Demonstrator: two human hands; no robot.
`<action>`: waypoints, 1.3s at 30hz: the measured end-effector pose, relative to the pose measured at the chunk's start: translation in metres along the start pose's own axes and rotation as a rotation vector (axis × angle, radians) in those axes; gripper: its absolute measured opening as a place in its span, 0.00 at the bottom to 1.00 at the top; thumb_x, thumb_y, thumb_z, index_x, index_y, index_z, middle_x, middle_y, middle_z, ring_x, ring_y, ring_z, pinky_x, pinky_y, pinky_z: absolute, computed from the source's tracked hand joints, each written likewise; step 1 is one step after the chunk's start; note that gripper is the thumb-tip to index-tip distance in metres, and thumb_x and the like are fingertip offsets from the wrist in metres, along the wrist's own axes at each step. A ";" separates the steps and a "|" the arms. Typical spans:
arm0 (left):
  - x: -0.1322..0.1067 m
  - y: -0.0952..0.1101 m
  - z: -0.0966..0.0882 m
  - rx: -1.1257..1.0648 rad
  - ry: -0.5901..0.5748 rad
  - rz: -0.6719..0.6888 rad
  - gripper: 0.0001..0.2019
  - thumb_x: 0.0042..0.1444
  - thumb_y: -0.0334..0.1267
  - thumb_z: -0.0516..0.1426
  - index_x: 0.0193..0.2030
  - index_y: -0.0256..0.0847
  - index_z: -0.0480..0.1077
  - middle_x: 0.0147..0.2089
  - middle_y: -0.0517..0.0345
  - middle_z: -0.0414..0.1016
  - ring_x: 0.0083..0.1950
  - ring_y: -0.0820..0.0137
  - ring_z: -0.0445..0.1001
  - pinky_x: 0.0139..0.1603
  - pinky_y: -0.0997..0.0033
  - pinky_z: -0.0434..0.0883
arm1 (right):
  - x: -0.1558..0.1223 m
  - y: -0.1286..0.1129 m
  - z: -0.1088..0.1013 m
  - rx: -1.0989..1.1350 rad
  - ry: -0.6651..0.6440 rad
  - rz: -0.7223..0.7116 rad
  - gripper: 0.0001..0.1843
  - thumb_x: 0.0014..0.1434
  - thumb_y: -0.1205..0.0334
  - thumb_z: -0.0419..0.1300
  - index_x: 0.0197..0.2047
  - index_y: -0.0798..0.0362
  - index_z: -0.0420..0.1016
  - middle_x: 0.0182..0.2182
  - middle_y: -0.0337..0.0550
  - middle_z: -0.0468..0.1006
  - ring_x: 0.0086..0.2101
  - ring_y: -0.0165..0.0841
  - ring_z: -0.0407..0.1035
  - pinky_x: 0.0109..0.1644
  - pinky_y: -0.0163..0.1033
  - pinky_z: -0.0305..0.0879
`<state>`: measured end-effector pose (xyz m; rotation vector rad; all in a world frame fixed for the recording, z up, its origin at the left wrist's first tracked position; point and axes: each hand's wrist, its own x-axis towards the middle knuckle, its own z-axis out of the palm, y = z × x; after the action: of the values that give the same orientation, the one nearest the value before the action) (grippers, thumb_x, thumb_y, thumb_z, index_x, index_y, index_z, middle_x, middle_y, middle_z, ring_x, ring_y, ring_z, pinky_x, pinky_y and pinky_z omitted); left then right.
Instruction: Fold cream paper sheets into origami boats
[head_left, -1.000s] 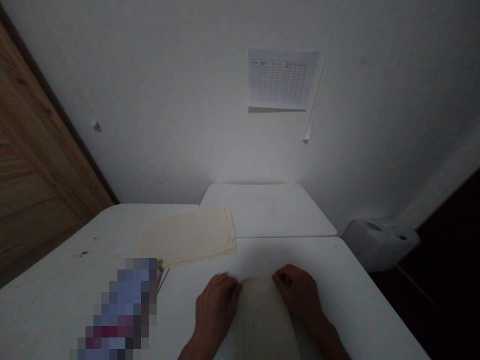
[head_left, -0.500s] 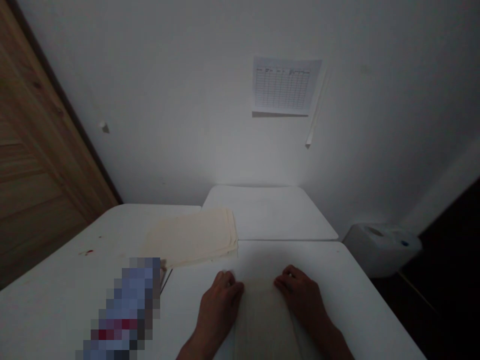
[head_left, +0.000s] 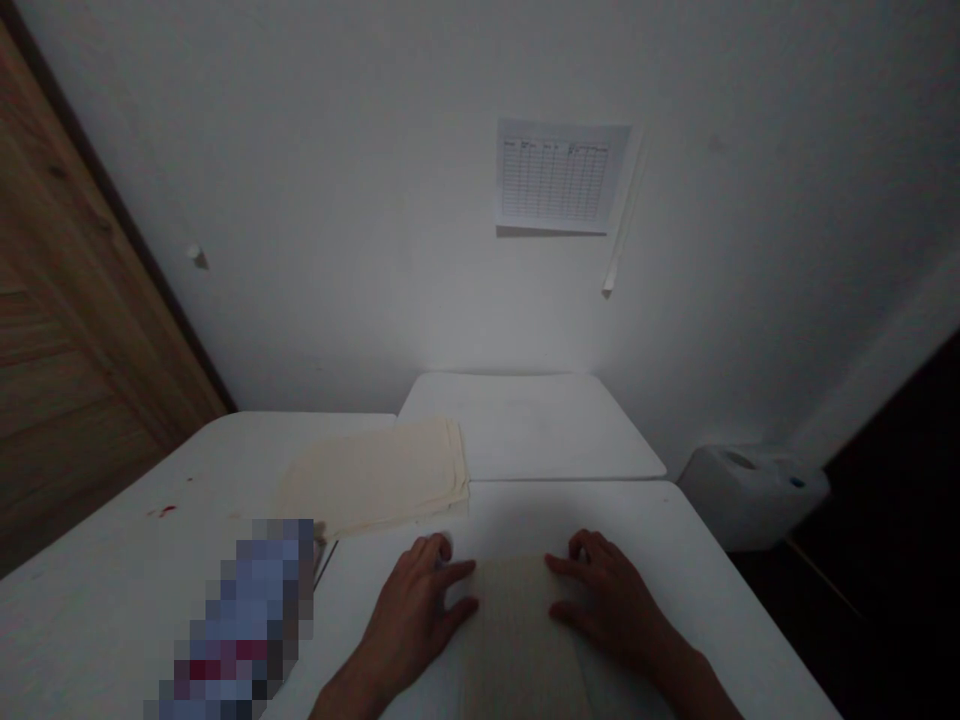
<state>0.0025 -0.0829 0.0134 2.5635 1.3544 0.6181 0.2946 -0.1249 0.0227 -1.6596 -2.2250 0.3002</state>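
Observation:
A folded beige cloth (head_left: 519, 640) lies flat on the white table (head_left: 660, 560), running toward me from mid-table. My left hand (head_left: 412, 610) rests at its left edge, fingers spread, and my right hand (head_left: 604, 600) sits at its right edge, fingertips by the fold. Neither hand grips it. Beyond them, a stack of folded cream cloths (head_left: 371, 480) lies on the table. A pixelated, blurred object (head_left: 244, 625) covers the front left, and its nature is hidden.
A second white table (head_left: 532, 425) abuts the far side, against a wall with a paper chart (head_left: 555, 175). A wooden door (head_left: 82, 280) stands at left. A white plastic container (head_left: 750, 495) sits beyond the right table edge, above a dark floor.
Both hands have spread their fingers and shifted slightly outward from the cloth's sides. The cloth's far edge now shows more plainly between them. The view has shifted slightly.

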 end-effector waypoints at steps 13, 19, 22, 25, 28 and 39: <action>-0.002 0.004 -0.009 -0.013 -0.076 -0.018 0.24 0.49 0.42 0.66 0.55 0.54 0.71 0.53 0.54 0.66 0.53 0.57 0.65 0.52 0.59 0.62 | -0.020 -0.003 -0.004 0.013 -0.081 -0.056 0.24 0.51 0.49 0.68 0.52 0.40 0.75 0.45 0.45 0.70 0.44 0.41 0.65 0.50 0.46 0.61; -0.004 0.008 -0.014 -0.023 -0.124 -0.059 0.37 0.36 0.47 0.70 0.58 0.55 0.69 0.57 0.53 0.65 0.57 0.53 0.63 0.56 0.56 0.60 | -0.030 -0.005 -0.009 -0.003 -0.127 -0.043 0.41 0.40 0.45 0.73 0.58 0.38 0.69 0.52 0.45 0.69 0.51 0.47 0.62 0.58 0.52 0.54; -0.004 0.009 -0.015 -0.024 -0.138 -0.069 0.39 0.34 0.49 0.71 0.58 0.54 0.69 0.59 0.52 0.65 0.58 0.52 0.62 0.57 0.55 0.59 | -0.035 -0.008 -0.002 -0.013 -0.103 -0.132 0.23 0.49 0.49 0.69 0.49 0.40 0.76 0.50 0.43 0.72 0.50 0.44 0.64 0.57 0.48 0.56; -0.004 0.010 -0.015 -0.024 -0.143 -0.064 0.39 0.35 0.49 0.70 0.58 0.54 0.69 0.60 0.51 0.65 0.59 0.51 0.62 0.57 0.54 0.58 | -0.040 -0.013 0.002 -0.027 -0.098 -0.240 0.07 0.59 0.55 0.62 0.41 0.43 0.78 0.46 0.41 0.76 0.45 0.39 0.68 0.52 0.43 0.60; -0.004 0.011 -0.016 -0.025 -0.150 -0.066 0.38 0.36 0.48 0.70 0.58 0.53 0.69 0.60 0.51 0.65 0.60 0.51 0.61 0.58 0.54 0.58 | -0.044 -0.014 -0.001 -0.068 -0.152 -0.265 0.13 0.58 0.52 0.62 0.46 0.44 0.77 0.50 0.43 0.76 0.46 0.42 0.68 0.52 0.46 0.61; -0.005 0.012 -0.015 -0.025 -0.163 -0.082 0.39 0.35 0.49 0.68 0.59 0.52 0.68 0.62 0.50 0.64 0.62 0.50 0.60 0.60 0.52 0.56 | -0.058 0.022 0.016 0.068 -0.201 -0.279 0.31 0.54 0.45 0.63 0.61 0.34 0.65 0.63 0.40 0.63 0.57 0.47 0.62 0.60 0.51 0.54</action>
<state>0.0021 -0.0946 0.0299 2.4638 1.3791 0.4003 0.3222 -0.1735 -0.0083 -1.3130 -2.5254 0.4807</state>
